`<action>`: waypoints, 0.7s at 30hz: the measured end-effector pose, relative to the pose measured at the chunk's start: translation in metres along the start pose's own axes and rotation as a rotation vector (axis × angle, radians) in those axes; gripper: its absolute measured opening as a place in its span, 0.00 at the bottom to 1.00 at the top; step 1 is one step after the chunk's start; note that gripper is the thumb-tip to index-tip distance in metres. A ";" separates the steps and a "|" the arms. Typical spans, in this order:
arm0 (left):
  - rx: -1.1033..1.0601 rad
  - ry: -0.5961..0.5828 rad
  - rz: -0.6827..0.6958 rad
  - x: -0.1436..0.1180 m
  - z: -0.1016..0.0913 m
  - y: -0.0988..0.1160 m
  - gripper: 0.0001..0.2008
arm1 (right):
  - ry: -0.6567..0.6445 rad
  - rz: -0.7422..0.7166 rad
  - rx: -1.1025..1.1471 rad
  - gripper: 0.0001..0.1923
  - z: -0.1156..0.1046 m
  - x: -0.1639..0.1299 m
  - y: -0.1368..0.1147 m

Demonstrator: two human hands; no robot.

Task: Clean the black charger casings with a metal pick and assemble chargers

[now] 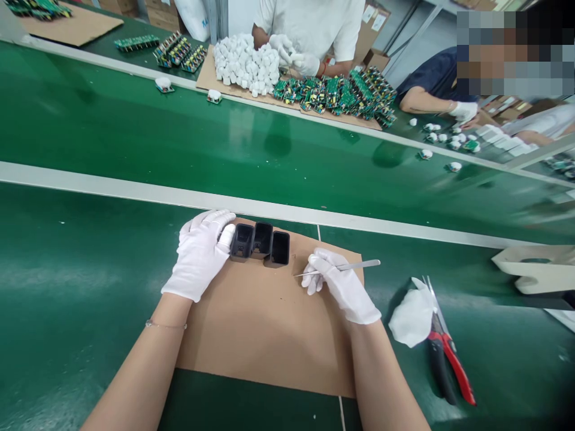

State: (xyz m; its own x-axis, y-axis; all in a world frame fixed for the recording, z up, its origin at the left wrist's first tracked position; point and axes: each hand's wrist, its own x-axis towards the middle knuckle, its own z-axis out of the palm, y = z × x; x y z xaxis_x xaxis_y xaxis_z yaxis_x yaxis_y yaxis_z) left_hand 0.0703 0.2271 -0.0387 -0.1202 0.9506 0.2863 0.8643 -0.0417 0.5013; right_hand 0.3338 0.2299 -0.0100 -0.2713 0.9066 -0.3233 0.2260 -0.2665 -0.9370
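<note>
Black boxes along the cardboard's far edge are touched by the half-open left hand, left-pointing tweezers held in the right hand.

Boxes, 3: black. Tweezers: silver-grey. Left glove, right glove: plain white. Cardboard: brown. Desk: green. Pliers: red-and-black handles.

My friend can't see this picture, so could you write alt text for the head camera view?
A gloved left hand rests by three black boxes on brown cardboard; the gloved right hand holds a slim metal tool. Pliers lie on the green table to the right; beyond, a gloved co-worker is behind circuit boards and white pieces.
</note>
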 end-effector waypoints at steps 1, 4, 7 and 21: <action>-0.001 -0.002 -0.003 0.000 0.000 0.000 0.18 | 0.012 -0.001 0.014 0.20 0.000 -0.001 0.000; -0.003 -0.010 -0.011 0.000 0.000 0.000 0.18 | 0.054 -0.003 0.049 0.20 0.002 -0.002 0.000; -0.001 -0.019 -0.008 0.001 -0.001 0.001 0.18 | 0.062 -0.004 0.053 0.20 0.003 0.000 0.001; -0.001 -0.026 -0.013 0.001 -0.001 0.000 0.18 | 0.295 -0.090 -0.010 0.18 0.013 0.005 0.005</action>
State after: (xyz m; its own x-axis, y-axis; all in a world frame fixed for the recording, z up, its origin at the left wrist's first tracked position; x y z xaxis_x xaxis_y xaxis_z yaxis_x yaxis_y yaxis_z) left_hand 0.0699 0.2276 -0.0370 -0.1184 0.9587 0.2586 0.8624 -0.0298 0.5054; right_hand 0.3214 0.2293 -0.0179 -0.0074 0.9827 -0.1853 0.2229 -0.1790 -0.9583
